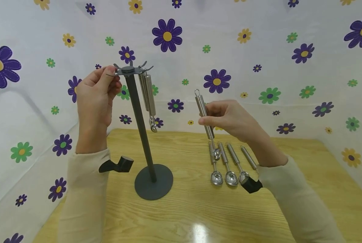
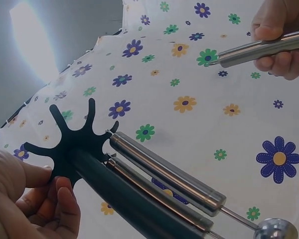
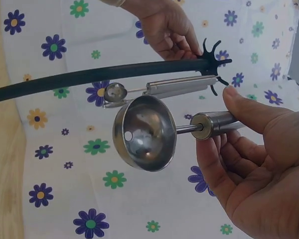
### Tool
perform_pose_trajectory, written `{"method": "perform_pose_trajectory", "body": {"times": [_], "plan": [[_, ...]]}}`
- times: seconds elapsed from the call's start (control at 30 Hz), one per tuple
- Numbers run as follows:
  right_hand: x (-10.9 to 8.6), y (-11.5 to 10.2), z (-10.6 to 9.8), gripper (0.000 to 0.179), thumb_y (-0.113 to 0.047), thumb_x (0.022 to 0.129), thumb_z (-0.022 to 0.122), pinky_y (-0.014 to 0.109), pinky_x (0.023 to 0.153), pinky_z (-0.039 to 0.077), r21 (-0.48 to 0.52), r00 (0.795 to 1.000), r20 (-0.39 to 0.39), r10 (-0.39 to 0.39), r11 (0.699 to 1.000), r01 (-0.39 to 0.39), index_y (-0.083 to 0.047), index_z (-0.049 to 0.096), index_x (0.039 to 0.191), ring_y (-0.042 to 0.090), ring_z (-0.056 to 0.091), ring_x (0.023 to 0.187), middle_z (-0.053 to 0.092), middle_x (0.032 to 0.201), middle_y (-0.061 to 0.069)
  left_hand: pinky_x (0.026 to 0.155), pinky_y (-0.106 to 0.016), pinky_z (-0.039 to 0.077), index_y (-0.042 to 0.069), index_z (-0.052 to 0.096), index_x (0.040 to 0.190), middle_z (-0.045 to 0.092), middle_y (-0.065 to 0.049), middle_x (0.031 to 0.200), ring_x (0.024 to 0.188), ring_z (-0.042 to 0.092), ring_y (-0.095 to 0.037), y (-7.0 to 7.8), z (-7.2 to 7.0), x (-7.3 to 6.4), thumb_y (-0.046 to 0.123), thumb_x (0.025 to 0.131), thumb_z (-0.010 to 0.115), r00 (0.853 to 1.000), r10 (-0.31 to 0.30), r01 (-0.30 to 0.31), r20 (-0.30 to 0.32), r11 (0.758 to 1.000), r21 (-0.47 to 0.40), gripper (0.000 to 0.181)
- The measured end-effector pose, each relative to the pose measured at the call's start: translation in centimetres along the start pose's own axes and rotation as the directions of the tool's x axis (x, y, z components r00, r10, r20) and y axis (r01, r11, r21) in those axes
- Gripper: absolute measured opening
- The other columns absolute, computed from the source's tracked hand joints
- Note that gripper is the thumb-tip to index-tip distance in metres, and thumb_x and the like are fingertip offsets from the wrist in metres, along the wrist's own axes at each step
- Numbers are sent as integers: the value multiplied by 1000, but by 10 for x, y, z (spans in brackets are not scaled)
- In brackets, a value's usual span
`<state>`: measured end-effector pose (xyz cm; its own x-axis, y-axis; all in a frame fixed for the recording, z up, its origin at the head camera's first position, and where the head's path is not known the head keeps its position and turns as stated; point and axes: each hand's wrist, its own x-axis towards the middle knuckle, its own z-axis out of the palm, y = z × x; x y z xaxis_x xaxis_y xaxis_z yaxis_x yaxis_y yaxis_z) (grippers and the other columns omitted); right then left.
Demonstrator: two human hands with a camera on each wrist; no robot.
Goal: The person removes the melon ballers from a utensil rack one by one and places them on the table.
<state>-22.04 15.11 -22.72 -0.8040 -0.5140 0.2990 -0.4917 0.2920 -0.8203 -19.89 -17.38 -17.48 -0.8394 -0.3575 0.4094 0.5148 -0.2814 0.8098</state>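
My left hand (image 1: 95, 89) pinches one arm of the hooked top (image 1: 127, 69) of a dark grey utensil stand, thumb above and fingers beneath. Two steel scoops (image 1: 150, 96) hang by their loops from hooks on the stand's right side, bowls down. In my right hand (image 1: 229, 118) is another steel scoop (image 1: 201, 107), gripped by its handle between thumb and fingers. Its loop points up and its bowl hangs below, tilted slightly. A small hole shows in its round bowl (image 3: 144, 133) in the right wrist view. This scoop is apart from the stand, to its right.
Several more steel scoops (image 1: 231, 178) lie in a row on the wooden table (image 1: 181, 209), partly behind the right wrist. The stand's round base (image 1: 153, 192) rests on the table at centre left. A flowered white cloth (image 1: 187, 64) hangs behind and along the sides.
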Motion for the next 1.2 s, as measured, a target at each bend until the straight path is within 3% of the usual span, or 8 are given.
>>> {"method": "perform_pose_trajectory", "body": {"times": [0.17, 0.43, 0.67, 1.2], "plan": [[-13, 12, -11, 19, -15, 97, 74, 31, 76, 51, -7, 998, -29, 50, 999, -51, 1, 70, 106, 23, 56, 85, 64, 90, 9, 76, -19, 58, 0, 75, 106, 66, -11, 90, 76, 65, -17, -2, -1, -1, 15, 95, 75, 999, 34, -34, -4, 999, 19, 19], [-33, 39, -28, 20, -14, 98, 73, 29, 76, 52, 34, 992, -67, 109, 994, -107, 3, 66, 107, 22, 56, 84, 64, 91, 6, 75, -20, 59, -1, 75, 107, 66, -13, 91, 76, 64, -18, -3, -4, 1, 16, 94, 77, 999, 35, -35, -23, 999, -5, 21], [-53, 58, -47, 21, -16, 99, 72, 27, 77, 54, 4, 973, -148, 179, 984, -181, 4, 66, 106, 19, 59, 82, 65, 88, 1, 76, -20, 59, -1, 75, 107, 66, -12, 91, 77, 65, -18, -5, -2, 1, 16, 94, 76, 999, 38, -38, -5, 999, -1, 21], [-89, 104, -79, 23, -19, 101, 70, 27, 77, 52, -23, 924, -208, 321, 943, -333, 2, 63, 108, 16, 60, 81, 65, 88, -6, 76, -20, 58, 1, 75, 107, 65, -11, 88, 75, 64, -17, -8, -3, 5, 16, 97, 73, 998, 61, -62, 9, 998, 31, 18]]}}
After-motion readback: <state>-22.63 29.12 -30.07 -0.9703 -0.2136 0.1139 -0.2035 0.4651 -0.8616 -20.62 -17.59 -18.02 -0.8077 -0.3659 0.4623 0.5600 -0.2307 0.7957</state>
